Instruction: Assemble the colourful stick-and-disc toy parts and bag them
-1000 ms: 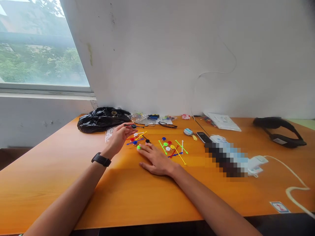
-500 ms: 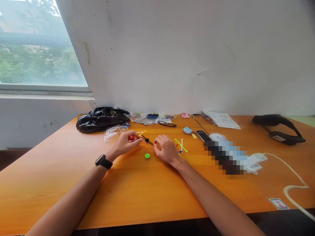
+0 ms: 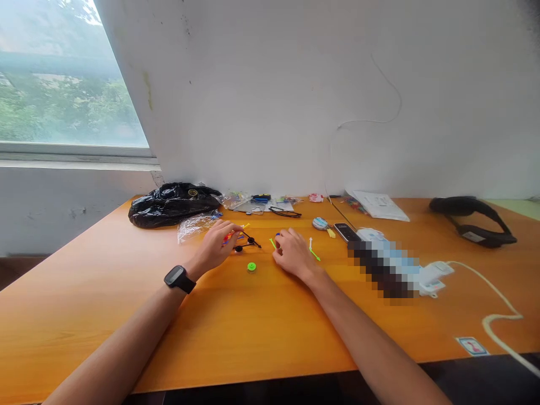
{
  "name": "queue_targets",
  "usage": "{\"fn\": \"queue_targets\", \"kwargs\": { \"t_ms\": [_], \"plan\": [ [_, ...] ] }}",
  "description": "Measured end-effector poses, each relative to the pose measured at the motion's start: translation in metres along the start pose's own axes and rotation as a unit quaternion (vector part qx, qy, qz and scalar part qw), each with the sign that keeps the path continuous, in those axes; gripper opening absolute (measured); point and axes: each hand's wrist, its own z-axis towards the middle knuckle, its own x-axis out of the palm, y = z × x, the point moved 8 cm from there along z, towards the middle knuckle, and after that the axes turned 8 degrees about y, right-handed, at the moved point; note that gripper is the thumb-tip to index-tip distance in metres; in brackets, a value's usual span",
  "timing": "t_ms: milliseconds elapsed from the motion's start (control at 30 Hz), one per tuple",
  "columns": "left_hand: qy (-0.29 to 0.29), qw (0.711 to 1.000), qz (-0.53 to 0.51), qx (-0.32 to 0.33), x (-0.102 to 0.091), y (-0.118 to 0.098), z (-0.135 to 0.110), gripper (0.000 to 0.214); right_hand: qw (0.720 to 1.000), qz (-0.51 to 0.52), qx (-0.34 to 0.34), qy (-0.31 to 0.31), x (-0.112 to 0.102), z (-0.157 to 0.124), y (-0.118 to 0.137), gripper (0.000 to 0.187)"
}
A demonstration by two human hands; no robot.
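Observation:
My left hand (image 3: 217, 242), a black watch (image 3: 177, 278) on its wrist, pinches the upper end of a thin black arrow-shaped clock hand (image 3: 251, 241). A second black piece (image 3: 238, 248) with a round end lies just below the thumb. Red, blue and yellow pieces (image 3: 229, 238) are partly hidden behind that hand. My right hand (image 3: 293, 250) has its fingers curled down around a bright green arrow-shaped clock hand (image 3: 272, 243), whose tip sticks out to the left. A blue bit (image 3: 277, 234) shows beside its fingertips. Between the hands, nearer me, is a round green knob (image 3: 252, 266).
White (image 3: 311, 243) and green (image 3: 314, 255) pointers lie right of my right hand. Farther back are a black plastic bag (image 3: 172, 207), glasses (image 3: 285, 212) and a tape-measure-like round item (image 3: 319, 223). A phone (image 3: 346, 233), power strip (image 3: 431, 278) and black headset (image 3: 475, 219) are at right.
My right hand has shifted a little right, and a green arrow tip now shows at its fingers. My left fingers have moved up; a black round-ended piece now shows below them.

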Motion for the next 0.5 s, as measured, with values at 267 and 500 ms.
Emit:
{"fn": "queue_targets", "kwargs": {
  "t_ms": [267,500],
  "plan": [
    [0.051,0.998,0.028,0.034,0.001,-0.004,-0.002,0.014,1.0,0.006,0.009,0.015,0.005,0.0,-0.002,0.014],
    [0.09,0.995,-0.007,0.029,0.013,-0.001,-0.001,0.011,0.999,0.045,0.009,0.024,0.005,0.0,-0.003,0.013]
  ]
}}
